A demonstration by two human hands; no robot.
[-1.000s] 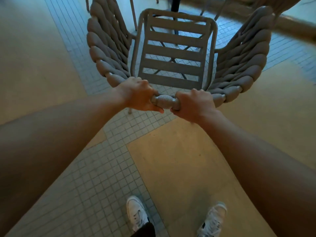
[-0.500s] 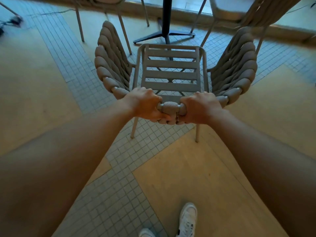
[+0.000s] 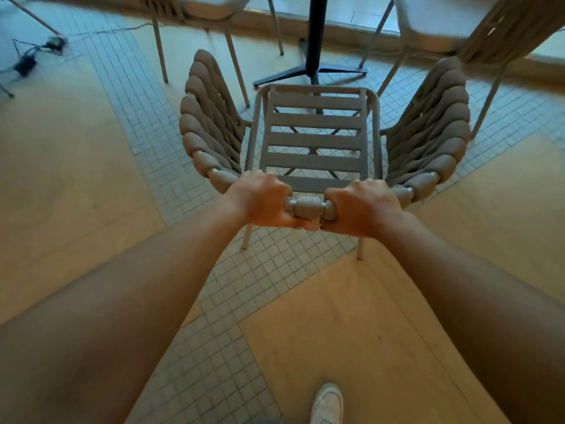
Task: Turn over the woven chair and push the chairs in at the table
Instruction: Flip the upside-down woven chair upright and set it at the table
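The woven chair stands upright on its legs in front of me, with a slatted seat and thick rope-wrapped sides. My left hand and my right hand both grip the top rail of its backrest, close together, with a short stretch of woven rail showing between them. Beyond the chair stands the table's black pedestal with its flat cross base on the floor. The tabletop is out of view.
Two more chairs flank the pedestal: one at the back left and one at the back right. Cables and a black adapter lie on the floor at far left. My white shoe is at the bottom.
The chair has settled from a tilt onto its legs and moved forward towards the pedestal. I have stepped forward. Both hands keep their grip on the top rail.
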